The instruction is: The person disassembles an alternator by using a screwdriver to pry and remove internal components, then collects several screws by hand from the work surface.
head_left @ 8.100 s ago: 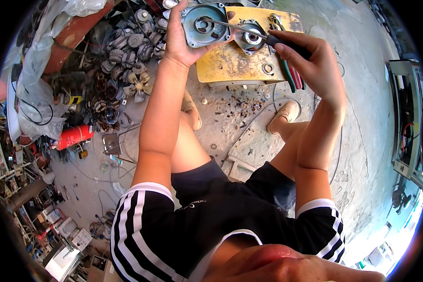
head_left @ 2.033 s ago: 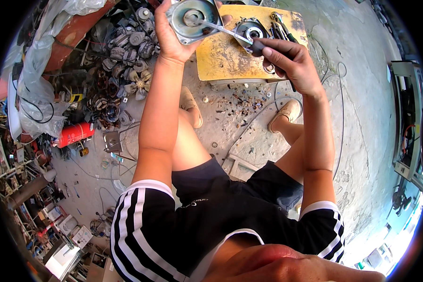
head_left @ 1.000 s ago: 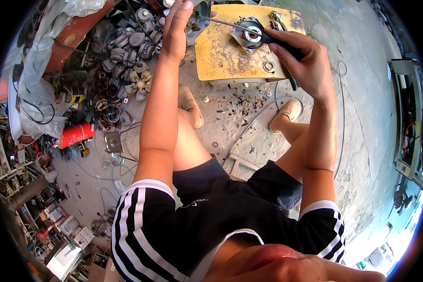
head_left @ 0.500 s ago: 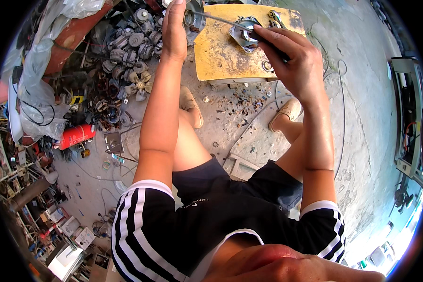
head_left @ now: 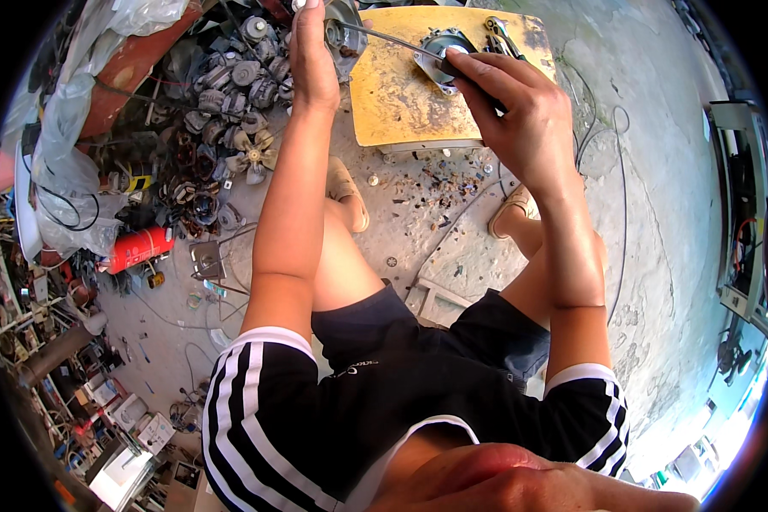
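Note:
My left hand (head_left: 316, 68), at the top of the view, is closed on a grey metal housing (head_left: 346, 53) and holds it upright at the table's left edge. My right hand (head_left: 525, 111) grips a screwdriver by its black handle (head_left: 486, 92). The thin steel shaft (head_left: 392, 38) runs left, its tip meeting the housing's inner side near the centre; the exact contact is too small to make out. Beyond my right fingers, a round metal end cover (head_left: 444, 41) lies on the yellow tabletop (head_left: 401, 115). A ratchet wrench (head_left: 505, 36) lies farther right on it.
A heap of used motor parts (head_left: 239, 77) covers the floor to the left, with a pale fan (head_left: 253, 154) at its edge. Nearer lies a red cylinder (head_left: 138, 249). Small debris (head_left: 452, 183) and cables (head_left: 620, 213) lie on the concrete. A metal cabinet (head_left: 738, 213) stands right.
My right hand has shifted slightly left and turned a little, the screwdriver moving with it. The left hand and housing have tipped slightly left.

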Available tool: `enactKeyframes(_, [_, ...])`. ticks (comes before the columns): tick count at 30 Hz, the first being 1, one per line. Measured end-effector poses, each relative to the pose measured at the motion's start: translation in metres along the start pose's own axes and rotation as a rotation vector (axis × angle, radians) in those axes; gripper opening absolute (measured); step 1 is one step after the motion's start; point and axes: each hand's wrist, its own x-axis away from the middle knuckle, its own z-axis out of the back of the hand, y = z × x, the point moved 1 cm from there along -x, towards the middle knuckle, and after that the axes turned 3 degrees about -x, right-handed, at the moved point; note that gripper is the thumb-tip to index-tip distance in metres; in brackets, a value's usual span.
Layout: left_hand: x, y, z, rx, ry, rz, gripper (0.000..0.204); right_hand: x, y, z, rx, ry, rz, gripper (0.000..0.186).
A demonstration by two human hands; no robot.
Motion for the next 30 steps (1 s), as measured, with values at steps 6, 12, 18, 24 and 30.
enactKeyframes(6, [-0.002, -0.006, 0.006, -0.046, 0.003, -0.042, 0.039, 0.003, -0.013, -0.002, 0.082, -0.063, -0.004, 0.029])
enactKeyframes(12, [0.000, -0.001, -0.002, -0.016, -0.037, -0.064, 0.038, 0.001, -0.007, -0.004, 0.094, 0.021, 0.067, 0.025])
enactKeyframes(18, [0.002, 0.002, 0.011, -0.079, -0.232, -0.184, 0.039, -0.003, -0.006, 0.014, -0.111, -0.144, -0.142, 0.026])
enactKeyframes(24, [0.004, 0.009, 0.005, -0.145, -0.407, -0.286, 0.050, -0.003, 0.022, 0.028, -0.423, -0.246, -0.258, 0.027])
enactKeyframes(30, [0.007, 0.016, 0.000, -0.097, -0.416, -0.230, 0.057, -0.004, 0.019, 0.031, -0.427, -0.228, -0.304, 0.028])
